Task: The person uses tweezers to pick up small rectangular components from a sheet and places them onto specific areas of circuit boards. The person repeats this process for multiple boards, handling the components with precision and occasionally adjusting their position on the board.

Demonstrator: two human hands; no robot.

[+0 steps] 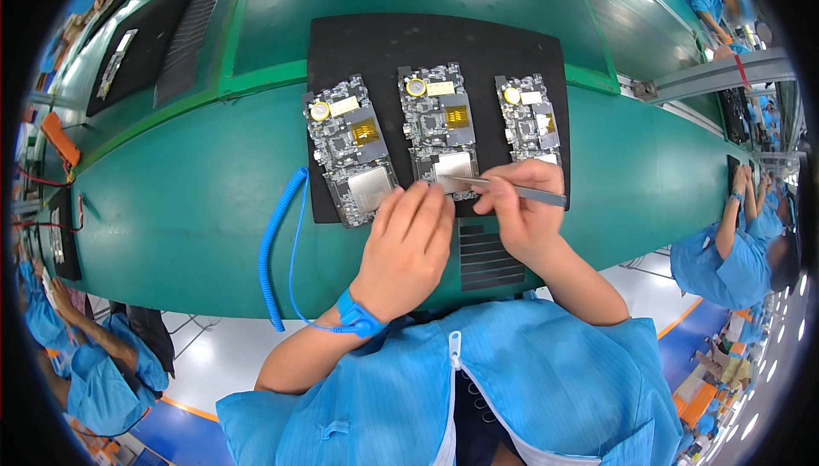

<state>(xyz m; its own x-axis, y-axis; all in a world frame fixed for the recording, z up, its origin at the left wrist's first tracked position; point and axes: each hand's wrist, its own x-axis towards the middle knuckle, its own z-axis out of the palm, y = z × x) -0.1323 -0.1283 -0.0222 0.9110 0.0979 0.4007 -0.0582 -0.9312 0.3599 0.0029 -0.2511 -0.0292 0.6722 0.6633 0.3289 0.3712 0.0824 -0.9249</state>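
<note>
In my right hand [529, 210] is a pair of grey metal tweezers [539, 194], pinched between the fingers. Their tips reach left onto the silver metal plate [455, 164] at the near end of the middle circuit board [433, 129]. My left hand [403, 248] lies with its fingers stretched forward at the near edge of that board; the fingertips' exact contact is hard to see. A blue wrist strap [358, 317] circles my left wrist. To the left lies a second circuit board [341, 138], and a third circuit board [522, 116] is partly behind my right hand.
All three boards rest on a black mat [358, 40] on the green bench [188, 202]. A coiled blue cord [271, 253] runs left of the mat. Black strips [490, 261] lie near me. Co-workers in blue [721, 266] are at both sides.
</note>
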